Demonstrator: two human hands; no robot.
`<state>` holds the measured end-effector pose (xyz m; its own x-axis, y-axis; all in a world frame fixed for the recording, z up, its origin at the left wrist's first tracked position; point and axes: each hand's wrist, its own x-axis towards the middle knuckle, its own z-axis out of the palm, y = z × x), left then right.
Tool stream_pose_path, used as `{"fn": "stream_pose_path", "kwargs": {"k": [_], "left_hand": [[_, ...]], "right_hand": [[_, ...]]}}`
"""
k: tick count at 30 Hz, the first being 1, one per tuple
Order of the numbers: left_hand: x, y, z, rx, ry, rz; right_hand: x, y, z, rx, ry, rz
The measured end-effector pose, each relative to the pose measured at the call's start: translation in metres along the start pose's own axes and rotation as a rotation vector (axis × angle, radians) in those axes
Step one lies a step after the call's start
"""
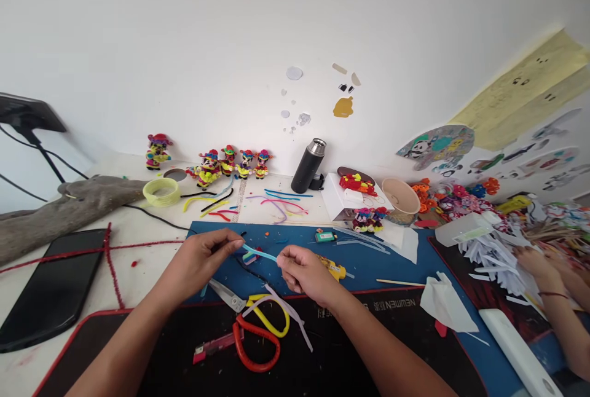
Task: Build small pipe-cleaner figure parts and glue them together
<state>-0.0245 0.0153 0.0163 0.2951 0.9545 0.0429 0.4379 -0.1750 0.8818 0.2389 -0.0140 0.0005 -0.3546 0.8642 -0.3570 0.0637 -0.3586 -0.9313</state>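
A short light blue pipe cleaner (260, 254) is stretched between my two hands above the blue mat. My left hand (203, 259) pinches its left end between thumb and fingers. At its right end, my right hand (304, 273) grips it with curled fingers. Below them lie scissors (257, 367) with one red and one yellow handle, blades spread apart. A lilac pipe cleaner (297, 318) crosses the scissors, and a red cutter knife (214, 346) is beside them. Partly hidden behind my right hand is a yellow tool (335, 269).
Pipe-cleaner figures (209, 168), a yellow tape roll (161, 192) and a black thermos (308, 166) stand along the wall. A black phone (50, 286) lies left. At right, another person's hand (537, 265) is by white paper strips (493, 249) and a white stick-like device (516, 351).
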Motion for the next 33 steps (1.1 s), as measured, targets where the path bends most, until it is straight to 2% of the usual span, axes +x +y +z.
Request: {"fn": "stream_pose_path", "kwargs": {"k": [5, 7, 11, 16, 26, 33], "left_hand": [[0.002, -0.007, -0.004, 0.110, -0.164, 0.001], [0.002, -0.008, -0.005, 0.120, -0.179, -0.006], [0.001, -0.008, -0.008, 0.059, -0.220, -0.037], [-0.002, -0.009, -0.013, -0.010, -0.334, -0.082], [-0.001, -0.008, -0.016, -0.053, -0.342, -0.079], [0.001, -0.016, -0.023, -0.104, -0.239, -0.128]], "right_hand": [[0.001, -0.003, -0.008, -0.026, 0.031, -0.050], [0.000, -0.004, -0.010, -0.153, 0.054, -0.064], [-0.003, -0.010, -0.011, -0.545, 0.133, -0.118], [-0.005, -0.016, -0.012, -0.727, 0.137, -0.148], [-0.006, -0.032, -0.024, -0.935, 0.172, -0.197], [-0.010, -0.035, -0.033, -0.991, 0.178, -0.194]]}}
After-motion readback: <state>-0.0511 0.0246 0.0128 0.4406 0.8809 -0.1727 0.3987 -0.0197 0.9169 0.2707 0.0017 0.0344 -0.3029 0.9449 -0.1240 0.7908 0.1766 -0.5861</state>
